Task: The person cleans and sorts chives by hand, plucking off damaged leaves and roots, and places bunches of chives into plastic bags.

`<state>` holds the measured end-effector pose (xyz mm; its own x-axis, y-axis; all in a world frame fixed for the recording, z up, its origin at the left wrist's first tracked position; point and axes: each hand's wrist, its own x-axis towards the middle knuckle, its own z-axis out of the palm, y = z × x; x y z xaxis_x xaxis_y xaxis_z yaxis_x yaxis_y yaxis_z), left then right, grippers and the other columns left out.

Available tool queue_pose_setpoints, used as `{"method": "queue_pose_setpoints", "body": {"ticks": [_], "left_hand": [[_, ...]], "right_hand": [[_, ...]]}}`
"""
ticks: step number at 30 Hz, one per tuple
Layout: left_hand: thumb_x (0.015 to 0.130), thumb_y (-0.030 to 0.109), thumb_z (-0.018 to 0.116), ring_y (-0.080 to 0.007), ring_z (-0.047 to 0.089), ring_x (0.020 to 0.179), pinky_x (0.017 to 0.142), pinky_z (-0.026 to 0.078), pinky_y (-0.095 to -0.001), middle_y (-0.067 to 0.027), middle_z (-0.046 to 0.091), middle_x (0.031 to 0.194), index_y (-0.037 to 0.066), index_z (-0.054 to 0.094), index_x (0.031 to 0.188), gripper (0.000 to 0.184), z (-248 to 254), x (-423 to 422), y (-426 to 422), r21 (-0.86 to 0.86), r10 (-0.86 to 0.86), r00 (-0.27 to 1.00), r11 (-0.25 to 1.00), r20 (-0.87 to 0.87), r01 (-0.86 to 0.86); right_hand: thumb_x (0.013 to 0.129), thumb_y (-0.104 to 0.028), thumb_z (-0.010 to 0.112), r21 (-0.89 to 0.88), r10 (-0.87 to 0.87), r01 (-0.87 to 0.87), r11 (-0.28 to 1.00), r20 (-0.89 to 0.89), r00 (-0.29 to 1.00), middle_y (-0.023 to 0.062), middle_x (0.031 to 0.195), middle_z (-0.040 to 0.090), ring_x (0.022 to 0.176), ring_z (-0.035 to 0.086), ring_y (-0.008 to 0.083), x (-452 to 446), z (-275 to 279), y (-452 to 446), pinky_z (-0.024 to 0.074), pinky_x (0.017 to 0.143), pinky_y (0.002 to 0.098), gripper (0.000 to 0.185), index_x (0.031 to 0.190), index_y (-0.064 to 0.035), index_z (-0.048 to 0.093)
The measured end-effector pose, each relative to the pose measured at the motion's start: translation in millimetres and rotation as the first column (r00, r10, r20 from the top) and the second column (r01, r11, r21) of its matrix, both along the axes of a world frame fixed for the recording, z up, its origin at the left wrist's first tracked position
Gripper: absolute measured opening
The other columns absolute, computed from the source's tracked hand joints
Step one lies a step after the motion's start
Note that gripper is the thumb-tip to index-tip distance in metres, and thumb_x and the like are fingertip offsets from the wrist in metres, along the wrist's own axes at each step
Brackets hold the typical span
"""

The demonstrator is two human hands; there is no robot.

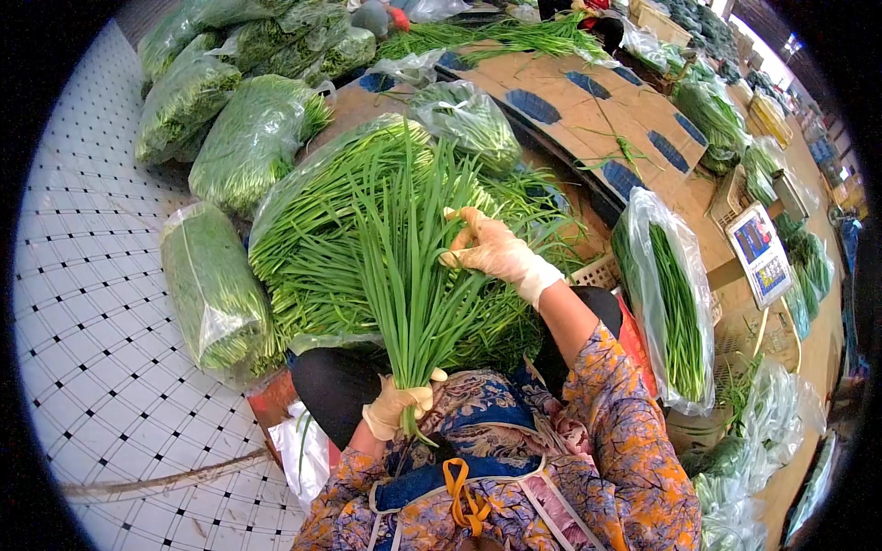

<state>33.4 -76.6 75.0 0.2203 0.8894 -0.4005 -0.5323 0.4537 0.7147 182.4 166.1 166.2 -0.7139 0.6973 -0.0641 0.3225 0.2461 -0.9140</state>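
My left hand (400,406), in a pale glove, is wrapped round the lower ends of a bunch of long green leafy stalks (409,275). The bunch stands up from my lap and fans out at the top. At its right side is my right hand (487,246), also gloved, with thumb and fingers curled towards each other; whether a stalk is between the fingertips is too small to tell. Behind the bunch lies a large heap of the same greens (312,239) in an opened clear plastic bag.
Filled bags of greens (216,285) stand at the left on the tiled floor (101,303). Cardboard (570,101) lies ahead. A long bagged bunch (671,312) and a scale (761,253) are at the right. Another person's red-gloved hand (398,18) shows at the top.
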Motion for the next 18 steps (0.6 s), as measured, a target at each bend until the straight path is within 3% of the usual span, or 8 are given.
{"method": "queue_pose_setpoints", "body": {"ticks": [4, 11, 14, 15, 16, 18], "left_hand": [[0.071, 0.012, 0.064, -0.0108, 0.044, 0.042, 0.038, 0.035, -0.0205, -0.003, 0.047, 0.054, -0.004, 0.052, 0.107, 0.041, 3.2, 2.6, 1.3, -0.004, 0.007, 1.0, 1.0, -0.015, -0.008], [0.071, 0.012, 0.062, -0.0093, 0.043, 0.044, 0.039, 0.035, -0.0199, -0.001, 0.046, 0.055, -0.004, 0.051, 0.106, 0.04, 4.7, 3.9, 1.3, 0.015, 0.014, 1.0, 1.0, 0.005, -0.014], [0.071, 0.012, 0.061, -0.0083, 0.042, 0.044, 0.039, 0.034, -0.0197, -0.0003, 0.045, 0.056, -0.003, 0.051, 0.105, 0.038, 16.6, 7.6, 6.3, -0.034, 0.082, 0.994, 0.996, -0.076, -0.085], [0.072, 0.014, 0.059, -0.0077, 0.042, 0.044, 0.039, 0.034, -0.0193, 0.0004, 0.045, 0.056, -0.002, 0.051, 0.104, 0.037, 13.2, 7.2, 8.2, 0.023, 0.092, 0.995, 0.996, -0.034, -0.091], [0.073, 0.015, 0.059, -0.0078, 0.042, 0.045, 0.039, 0.034, -0.0193, -0.0002, 0.046, 0.057, -0.002, 0.051, 0.105, 0.038, 15.2, 7.2, 8.9, 0.037, 0.084, 0.996, 0.996, -0.029, -0.083], [0.074, 0.016, 0.058, -0.0076, 0.042, 0.045, 0.04, 0.033, -0.0193, -0.0005, 0.047, 0.059, -0.002, 0.051, 0.107, 0.038, 20.8, 8.3, 7.1, -0.023, 0.115, 0.991, 0.993, -0.067, -0.117]], "right_hand": [[0.069, -0.027, 0.071, 0.075, -0.103, 0.105, 0.992, -0.036, 0.994, 0.0092, 0.07, 0.059, 0.066, 0.057, 0.0211, -5.5, -15.2, 4.6, 0.0446, 0.06, 0.0318, 0.05, 0.104, -0.0011, 0.045], [0.073, -0.019, 0.065, 0.114, -0.227, 0.23, 0.966, -0.044, 0.973, 0.0117, 0.074, 0.058, 0.071, 0.057, 0.0274, -4.2, -24.5, 2.3, 0.0443, 0.063, 0.0357, 0.038, 0.103, -0.0065, 0.045], [0.077, -0.014, 0.058, 0.36, -0.244, 0.216, 0.908, 0.035, 0.969, 0.0138, 0.081, 0.058, 0.077, 0.057, 0.033, 1.3, -18.2, 5.3, 0.0447, 0.066, 0.0397, 0.03, 0.104, -0.0092, 0.045], [0.077, -0.011, 0.057, 0.6, -0.359, 0.298, 0.742, -0.02, 0.933, 0.0139, 0.082, 0.057, 0.077, 0.056, 0.0335, 3.7, -21.8, 11.7, 0.0454, 0.067, 0.0395, 0.028, 0.103, -0.0097, 0.045], [0.075, -0.003, 0.055, 0.674, -0.443, 0.419, 0.609, -0.15, 0.884, 0.0128, 0.082, 0.057, 0.077, 0.057, 0.0306, 10.7, -30.0, 33.7, 0.0464, 0.066, 0.0384, 0.03, 0.103, -0.01, 0.045], [0.075, 0.004, 0.056, 0.396, -0.525, 0.646, 0.653, -0.378, 0.763, 0.0095, 0.08, 0.057, 0.066, 0.055, 0.0183, 37.1, -28.9, 68.2, 0.0461, 0.061, 0.0303, 0.031, 0.102, -0.0084, 0.048]]}}
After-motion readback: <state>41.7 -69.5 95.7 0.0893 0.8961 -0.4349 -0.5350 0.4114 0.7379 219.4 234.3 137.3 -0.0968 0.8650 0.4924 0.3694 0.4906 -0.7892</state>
